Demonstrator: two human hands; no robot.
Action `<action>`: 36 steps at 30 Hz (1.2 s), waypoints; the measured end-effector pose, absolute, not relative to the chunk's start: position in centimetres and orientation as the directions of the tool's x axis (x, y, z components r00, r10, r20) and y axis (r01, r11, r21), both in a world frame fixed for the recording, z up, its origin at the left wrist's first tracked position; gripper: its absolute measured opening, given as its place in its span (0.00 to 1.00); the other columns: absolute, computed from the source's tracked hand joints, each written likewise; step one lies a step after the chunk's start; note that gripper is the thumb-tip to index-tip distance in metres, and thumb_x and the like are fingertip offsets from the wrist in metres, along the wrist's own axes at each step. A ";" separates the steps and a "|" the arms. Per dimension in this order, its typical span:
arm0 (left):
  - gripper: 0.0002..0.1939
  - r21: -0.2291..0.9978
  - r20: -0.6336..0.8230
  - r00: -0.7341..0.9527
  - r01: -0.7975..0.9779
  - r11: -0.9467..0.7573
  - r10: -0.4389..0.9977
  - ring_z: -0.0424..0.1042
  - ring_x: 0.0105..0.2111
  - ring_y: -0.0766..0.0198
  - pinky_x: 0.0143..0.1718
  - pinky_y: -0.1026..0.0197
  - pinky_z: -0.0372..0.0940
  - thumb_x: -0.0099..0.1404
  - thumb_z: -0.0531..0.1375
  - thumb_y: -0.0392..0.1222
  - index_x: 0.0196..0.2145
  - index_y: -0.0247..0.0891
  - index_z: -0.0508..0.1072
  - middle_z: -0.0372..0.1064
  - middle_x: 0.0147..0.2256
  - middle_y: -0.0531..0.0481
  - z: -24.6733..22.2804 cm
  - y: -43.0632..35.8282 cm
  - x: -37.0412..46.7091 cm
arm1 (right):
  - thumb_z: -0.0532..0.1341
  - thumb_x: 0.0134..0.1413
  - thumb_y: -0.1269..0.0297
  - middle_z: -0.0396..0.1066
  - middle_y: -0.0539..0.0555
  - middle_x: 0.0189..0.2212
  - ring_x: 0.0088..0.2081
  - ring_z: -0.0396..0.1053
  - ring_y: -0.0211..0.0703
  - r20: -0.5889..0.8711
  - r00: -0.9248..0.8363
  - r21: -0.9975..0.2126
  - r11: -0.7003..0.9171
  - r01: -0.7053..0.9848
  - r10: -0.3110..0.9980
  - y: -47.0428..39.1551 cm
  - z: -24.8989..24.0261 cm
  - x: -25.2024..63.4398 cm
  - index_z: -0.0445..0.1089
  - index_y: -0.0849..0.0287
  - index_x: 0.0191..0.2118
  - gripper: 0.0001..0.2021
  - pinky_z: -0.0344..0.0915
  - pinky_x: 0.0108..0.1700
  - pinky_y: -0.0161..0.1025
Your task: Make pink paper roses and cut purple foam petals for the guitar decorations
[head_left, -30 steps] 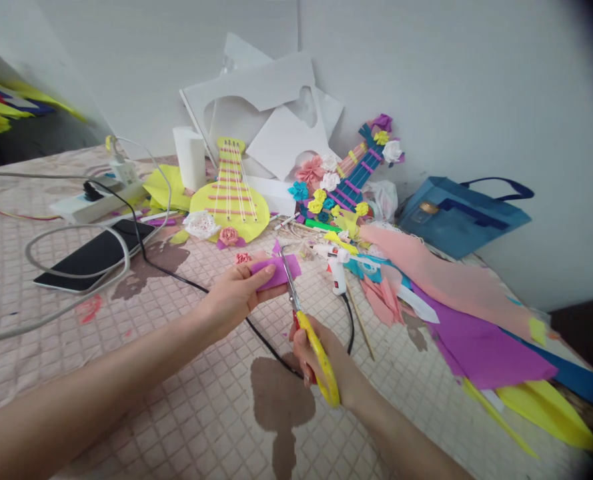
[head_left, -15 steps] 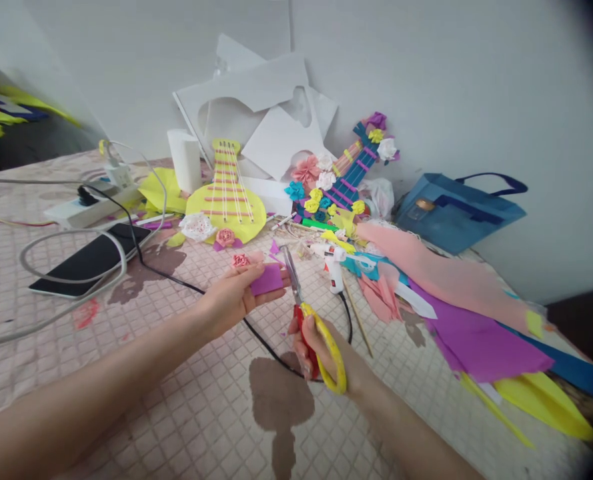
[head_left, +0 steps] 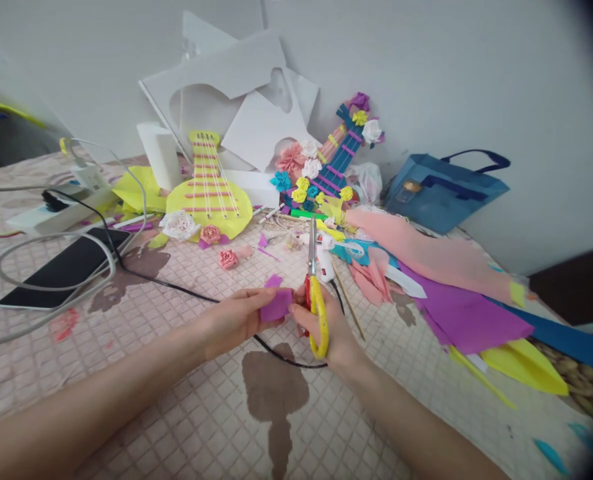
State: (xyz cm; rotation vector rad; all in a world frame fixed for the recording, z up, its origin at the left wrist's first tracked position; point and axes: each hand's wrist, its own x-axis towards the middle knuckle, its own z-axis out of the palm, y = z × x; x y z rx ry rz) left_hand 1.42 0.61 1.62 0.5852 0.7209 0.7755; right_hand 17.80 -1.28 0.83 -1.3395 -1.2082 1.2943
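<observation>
Between the thumb and fingers of my left hand (head_left: 236, 320) is a small piece of purple crepe paper (head_left: 276, 305). My right hand (head_left: 326, 327) grips a pair of scissors (head_left: 316, 293) with red and yellow handles, blades pointing away from me and closed together. The right fingertips meet the right edge of the purple paper. Beyond the hands, a pink paper rose (head_left: 229, 259) lies on the checked tablecloth. Just past the scissors is a white glue gun (head_left: 325, 263), partly hidden by them.
A yellow paper guitar (head_left: 209, 200) and a blue one (head_left: 336, 163) with paper flowers lean at the back. Coloured crepe paper (head_left: 469, 307) and a blue bag (head_left: 441, 193) lie right. At left are a black tablet (head_left: 61, 270), a power strip (head_left: 51, 210) and a black cable (head_left: 176, 283).
The scissors have swung upright and the right hand has come up to the purple paper. My left hand has turned the paper and moved slightly nearer. The view has shifted right.
</observation>
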 end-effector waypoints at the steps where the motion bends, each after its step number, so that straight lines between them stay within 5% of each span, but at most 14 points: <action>1: 0.09 0.706 -0.365 0.499 -0.402 0.583 0.786 0.73 0.47 0.56 0.50 0.57 0.67 0.62 0.63 0.41 0.38 0.33 0.77 0.75 0.44 0.41 1.6 0.7 1.4 | 0.65 0.43 0.63 0.64 0.45 0.28 0.21 0.60 0.31 -0.133 -0.019 -0.989 -0.132 0.066 0.991 -1.2 0.9 17.8 0.60 0.57 0.34 0.13 0.60 0.20 0.31; 12: 0.12 0.875 -0.346 0.443 -0.165 0.455 0.827 0.74 0.25 0.68 0.30 0.68 0.70 0.53 0.69 0.41 0.26 0.33 0.70 0.75 0.25 0.49 1.2 1.7 0.4 | 0.68 0.41 0.56 0.62 0.45 0.27 0.22 0.60 0.31 -0.149 -0.013 -0.986 -0.147 0.083 0.989 -0.9 1.4 18.7 0.61 0.57 0.34 0.18 0.61 0.18 0.30; 18: 0.11 0.851 -0.252 0.353 -0.362 0.380 0.901 0.75 0.27 0.68 0.34 0.66 0.72 0.52 0.70 0.38 0.26 0.33 0.70 0.75 0.27 0.51 2.3 3.0 -0.7 | 0.54 0.56 0.41 0.60 0.46 0.23 0.18 0.55 0.31 -0.157 -0.281 -0.988 -0.149 0.051 0.947 -1.4 0.6 19.2 0.61 0.56 0.33 0.21 0.60 0.18 0.31; 26: 0.06 0.805 -0.134 0.241 -0.540 0.247 0.961 0.77 0.33 0.64 0.40 0.63 0.73 0.56 0.67 0.34 0.27 0.33 0.72 0.76 0.30 0.50 4.1 3.9 -2.1 | 0.52 0.56 0.39 0.61 0.48 0.29 0.21 0.54 0.31 -0.188 -0.421 -0.982 -0.162 0.096 0.887 -2.0 0.3 19.4 0.61 0.56 0.35 0.23 0.61 0.20 0.31; 36: 0.04 0.787 -0.152 0.171 -0.575 0.224 0.974 0.78 0.35 0.61 0.41 0.61 0.73 0.58 0.64 0.32 0.28 0.31 0.72 0.76 0.31 0.47 4.7 4.0 -2.3 | 0.53 0.54 0.38 0.55 0.45 0.26 0.23 0.54 0.33 -0.199 -0.424 -0.942 -0.053 0.332 0.883 -3.1 2.5 18.5 0.57 0.56 0.37 0.23 0.58 0.23 0.32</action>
